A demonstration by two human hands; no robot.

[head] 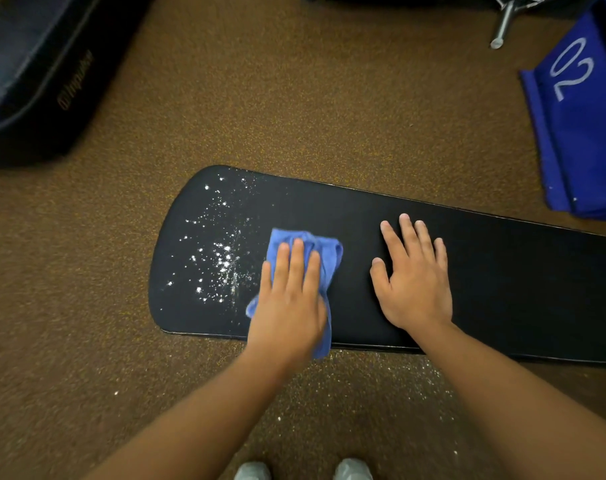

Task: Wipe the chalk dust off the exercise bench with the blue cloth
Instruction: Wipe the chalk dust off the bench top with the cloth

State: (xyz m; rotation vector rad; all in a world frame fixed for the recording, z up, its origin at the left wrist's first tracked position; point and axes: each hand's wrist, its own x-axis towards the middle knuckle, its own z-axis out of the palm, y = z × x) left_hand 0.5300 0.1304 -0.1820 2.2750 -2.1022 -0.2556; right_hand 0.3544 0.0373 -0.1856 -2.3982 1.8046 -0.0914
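What lay around you on the floor

Under you ran a brown speckled rubber floor point(294, 98). At your far left sat a dark navy padded piece of equipment point(34, 81) with gold lettering point(76, 79) along its side, too blurred to read. At your far right you had a bright blue fabric-covered panel point(582, 133) marked with a white "02" point(571, 69). Just beyond it, a silver metal tube point(504, 24) with a rounded end slanted down toward the floor.

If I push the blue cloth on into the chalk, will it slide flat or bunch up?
Probably floppy: the blue cloth is creased and bunched under the left hand, one end drooping over the exercise bench edge. It likely slides easily on that smooth surface, but may fold rather than stay flat against the chalk dust.
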